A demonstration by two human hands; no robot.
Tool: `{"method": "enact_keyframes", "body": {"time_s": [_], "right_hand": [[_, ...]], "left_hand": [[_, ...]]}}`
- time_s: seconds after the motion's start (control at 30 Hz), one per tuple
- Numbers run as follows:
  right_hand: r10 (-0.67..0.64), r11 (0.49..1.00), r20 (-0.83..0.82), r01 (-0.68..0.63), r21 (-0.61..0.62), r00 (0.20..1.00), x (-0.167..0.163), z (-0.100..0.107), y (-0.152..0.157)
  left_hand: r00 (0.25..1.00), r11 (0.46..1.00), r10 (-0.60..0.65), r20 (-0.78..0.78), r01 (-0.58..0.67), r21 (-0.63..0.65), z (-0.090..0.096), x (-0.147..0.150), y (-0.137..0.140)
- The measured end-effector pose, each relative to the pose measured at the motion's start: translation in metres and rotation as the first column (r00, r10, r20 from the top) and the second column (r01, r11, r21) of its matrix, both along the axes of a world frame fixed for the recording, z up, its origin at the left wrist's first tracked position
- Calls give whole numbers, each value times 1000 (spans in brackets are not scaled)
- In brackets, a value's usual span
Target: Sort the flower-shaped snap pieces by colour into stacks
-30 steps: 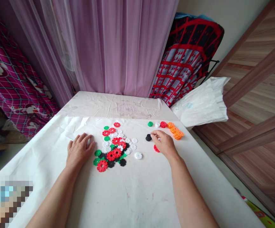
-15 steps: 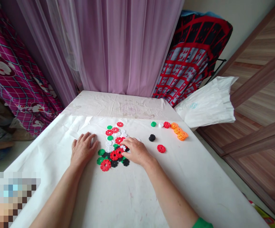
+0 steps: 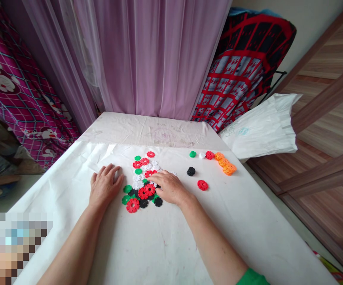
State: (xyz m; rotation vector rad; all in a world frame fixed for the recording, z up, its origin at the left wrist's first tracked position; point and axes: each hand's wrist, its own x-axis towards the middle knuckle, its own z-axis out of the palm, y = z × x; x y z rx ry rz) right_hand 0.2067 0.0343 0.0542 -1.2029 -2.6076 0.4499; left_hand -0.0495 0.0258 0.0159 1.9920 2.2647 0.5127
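Near the middle of the white-covered table lies a loose pile of flower-shaped plastic discs in red, green, white and black, among them a red disc (image 3: 133,205), a green disc (image 3: 127,189) and a white disc (image 3: 137,184). My right hand (image 3: 169,187) reaches over the pile's right side, fingers stretched over the discs and thumb apart. Its palm hides some of them, and I see no disc gripped in it. Flat on the cloth, left of the pile, rests my left hand (image 3: 105,183) with its fingers spread, holding nothing.
On the right, grouped by colour, are orange discs (image 3: 227,166), red discs (image 3: 209,154), a green disc (image 3: 192,154), a white one (image 3: 201,155) and black discs (image 3: 190,171). A red disc (image 3: 202,185) lies nearer. A white bag (image 3: 260,126) hangs at the table's right edge.
My right hand's fingers have shifted slightly and extended over the pile. A white disc that showed at its fingertips is no longer visible there. My left hand stays put; the view has moved slightly.
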Motion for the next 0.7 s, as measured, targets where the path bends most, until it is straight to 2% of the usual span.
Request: {"method": "enact_keyframes", "body": {"time_s": [0.2, 0.33, 0.4, 0.47, 0.53, 0.6, 0.7], "right_hand": [[-19, 1000, 54, 18, 13, 998, -7, 2, 4], [-172, 985, -23, 172, 15, 985, 7, 2, 2], [-318, 948, -71, 319, -6, 945, 22, 1, 2], [-477, 879, -76, 475, -45, 876, 38, 0, 2], [-582, 812, -39, 577, -87, 812, 50, -1, 1], [-612, 785, -3, 607, -120, 791, 54, -2, 0], [-608, 786, 20, 605, -129, 794, 52, -4, 0]], "left_hand": [[1000, 1000, -2, 1, 2, -2, 0, 0, 1], [1000, 1000, -2, 9, 2, 2, 1, 1, 0], [1000, 1000, 1, 10, -1, -7, 2, 1, 0], [1000, 1000, 3, 11, -2, -11, 2, 1, 0], [1000, 1000, -1, 11, 1, -5, 2, 1, 0], [1000, 1000, -4, 13, 4, 7, 2, 0, 0], [1000, 1000, -1, 16, 1, 14, 1, 0, 0]]}}
